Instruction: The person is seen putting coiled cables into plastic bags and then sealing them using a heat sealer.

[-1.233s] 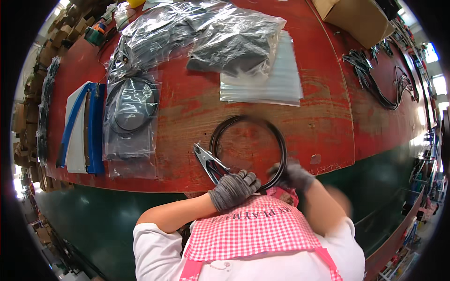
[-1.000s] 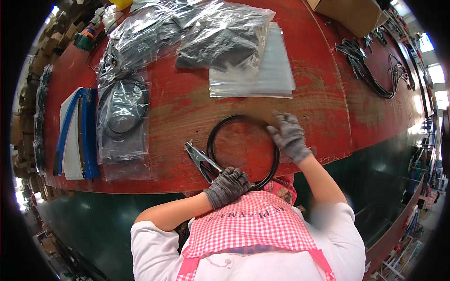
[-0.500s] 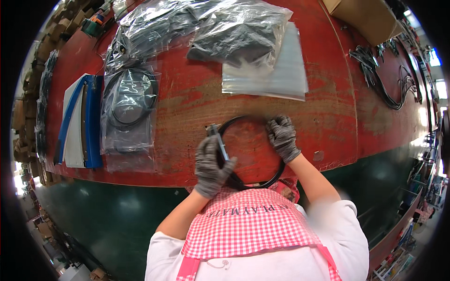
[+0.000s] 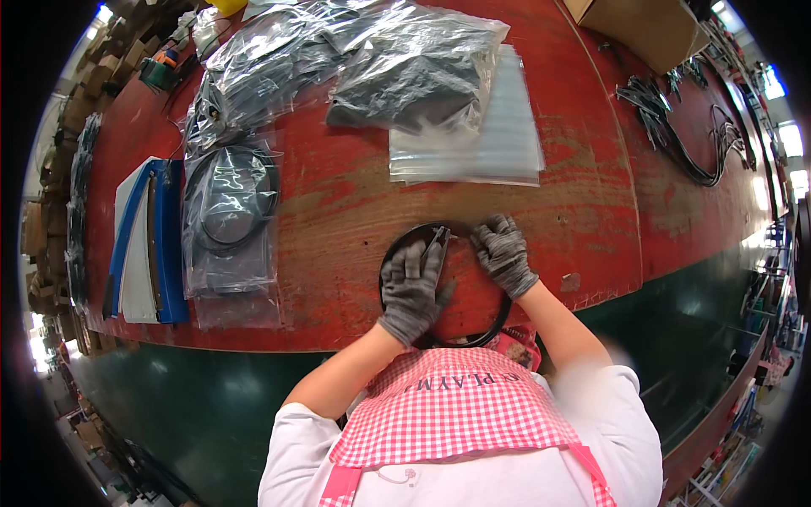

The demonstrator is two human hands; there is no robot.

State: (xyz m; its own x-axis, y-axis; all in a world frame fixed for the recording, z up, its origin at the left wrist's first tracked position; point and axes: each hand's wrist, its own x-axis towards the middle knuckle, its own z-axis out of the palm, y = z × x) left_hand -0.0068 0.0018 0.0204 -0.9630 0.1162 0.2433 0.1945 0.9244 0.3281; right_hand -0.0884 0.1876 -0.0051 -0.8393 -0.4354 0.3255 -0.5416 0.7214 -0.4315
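A coil of black cable [image 4: 501, 319] lies in a ring near the front edge of the red table, partly over my apron. My left hand [image 4: 412, 287], in a grey striped glove, is inside the left part of the ring, closed around a metal tool that looks like a pair of pliers [image 4: 442, 240]. Its narrow jaws point away from me, close to the far side of the ring. My right hand [image 4: 503, 253], gloved alike, has its fingers curled on the cable at the ring's far right. The exact spot gripped there is hidden by the fingers.
Clear plastic bags [image 4: 524, 127] lie flat beyond the coil, under a filled grey bag [image 4: 414, 72]. To the left are a bagged cable coil [image 4: 228, 198] and a blue holder [image 4: 169, 245]. Loose cables [image 4: 688, 156] and a cardboard box [image 4: 646, 29] sit on the right.
My left hand has moved right and away from me, bringing the pliers from the ring's left side to its far side. My right hand stays on the cable.
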